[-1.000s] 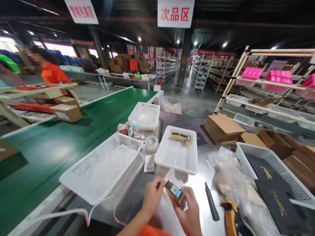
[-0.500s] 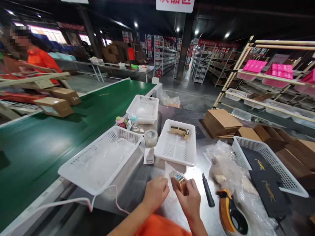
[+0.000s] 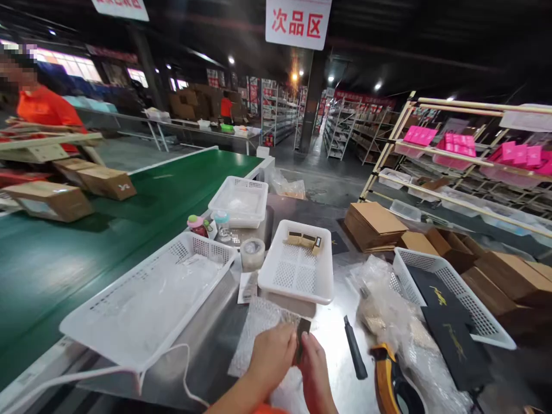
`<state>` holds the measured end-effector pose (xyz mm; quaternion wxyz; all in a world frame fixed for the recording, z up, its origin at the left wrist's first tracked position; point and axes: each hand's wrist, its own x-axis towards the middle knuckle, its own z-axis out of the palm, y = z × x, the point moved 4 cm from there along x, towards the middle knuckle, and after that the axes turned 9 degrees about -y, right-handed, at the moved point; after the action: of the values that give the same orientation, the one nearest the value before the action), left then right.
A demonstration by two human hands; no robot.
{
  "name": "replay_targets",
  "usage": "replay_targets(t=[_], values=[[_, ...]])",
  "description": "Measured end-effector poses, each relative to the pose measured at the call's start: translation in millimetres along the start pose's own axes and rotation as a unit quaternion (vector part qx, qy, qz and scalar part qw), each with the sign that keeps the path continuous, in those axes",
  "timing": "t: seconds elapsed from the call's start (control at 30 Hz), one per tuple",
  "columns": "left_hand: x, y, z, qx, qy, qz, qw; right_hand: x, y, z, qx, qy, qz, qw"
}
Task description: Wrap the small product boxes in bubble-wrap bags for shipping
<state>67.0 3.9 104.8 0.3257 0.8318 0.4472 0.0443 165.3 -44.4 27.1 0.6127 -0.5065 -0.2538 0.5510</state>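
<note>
My right hand is closed on a small box whose dark face is turned up, just above the metal table. Pressed close beside it is my left hand, fingers curled around bubble wrap at the box's side; its fingertips are partly hidden. The wrap spreads out to the left and below both hands. Just beyond lies a white perforated basket with several small gold boxes at its far end. To the right of my hands rests a black box cutter.
An orange tape dispenser and crumpled plastic packaging lie right, beside a basket of black pouches. Left are a long white basket, a tape roll and a green conveyor carrying cartons. Flat cardboard is stacked behind.
The small box has turned, showing a dark face instead of its labelled gold side. My hands have come together around it, and bubble wrap now spreads leftward. The camera view has shifted.
</note>
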Motion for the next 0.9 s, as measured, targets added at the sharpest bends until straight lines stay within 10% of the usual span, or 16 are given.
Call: replay_targets(t=[0.17,0.37,0.53,0.7,0.9], values=[[3.7,-6.8,-17.8,0.014,-0.005,-0.02,1.0,4.5,19.7,19.2,-0.04,-0.156,0.038,0.986],[7.8,-41.5,-25.4,-0.048,0.067,-0.028,0.996,10.6,1.2,7.6,-0.001,-0.019,0.059,0.998],[14.5,-70.4,-11.1,-0.202,0.021,-0.033,0.979,12.7,-31.4,2.8,-0.113,-0.026,0.041,0.992],[11.9,-70.6,-3.7,-0.229,0.038,-0.018,0.972,11.9,-52.1,14.0,-0.445,-0.116,-0.097,0.883],[4.9,-79.0,-21.8,-0.188,0.08,-0.036,0.978,0.5,-52.4,25.9,-0.51,-0.178,-0.164,0.825]])
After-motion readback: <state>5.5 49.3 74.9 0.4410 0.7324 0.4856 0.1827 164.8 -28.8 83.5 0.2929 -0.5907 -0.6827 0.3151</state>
